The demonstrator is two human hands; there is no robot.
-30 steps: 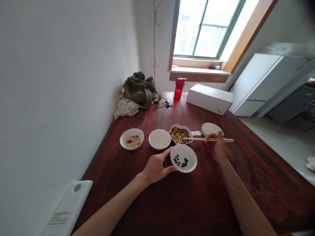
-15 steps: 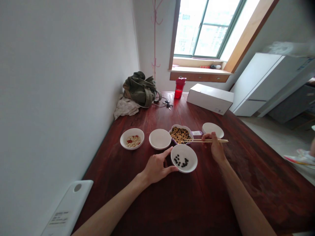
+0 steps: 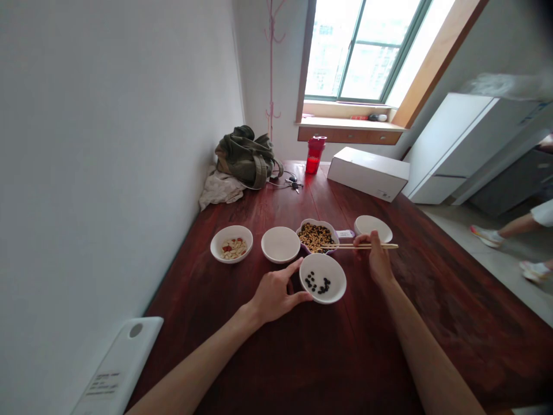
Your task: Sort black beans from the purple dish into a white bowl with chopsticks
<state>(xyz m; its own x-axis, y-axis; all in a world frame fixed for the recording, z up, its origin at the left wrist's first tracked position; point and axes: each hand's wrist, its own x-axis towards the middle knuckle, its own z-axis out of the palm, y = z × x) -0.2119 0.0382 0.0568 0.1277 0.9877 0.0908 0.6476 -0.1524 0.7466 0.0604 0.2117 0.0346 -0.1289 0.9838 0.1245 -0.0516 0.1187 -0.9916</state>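
My left hand [image 3: 276, 294] grips the left rim of a white bowl [image 3: 334, 286] between thumb and fingers; several black beans [image 3: 323, 286] lie inside it. Closed around a pair of wooden chopsticks [image 3: 345, 246], my right hand [image 3: 379, 259] holds them level, with their tips at the near edge of the mixed yellow and black beans [image 3: 314, 236]. Those beans fill a flower-shaped dish with a purple rim [image 3: 336, 237]. Whether the tips pinch a bean is too small to tell. Left of the dish sits a white bowl [image 3: 280, 245] with nothing visible in it.
A white bowl [image 3: 219, 252] of pale and red pieces stands at the left, another white bowl [image 3: 372, 226] behind my right hand. Farther back are a green bag [image 3: 246, 155], keys [image 3: 295, 184], a red cup [image 3: 315, 154] and a white box [image 3: 367, 173]. Someone's legs [image 3: 516, 226] show at the right.
At the right, the other person's legs have come further into view. My right hand and the chopsticks have shifted very slightly; my left hand and the bowls stay put.
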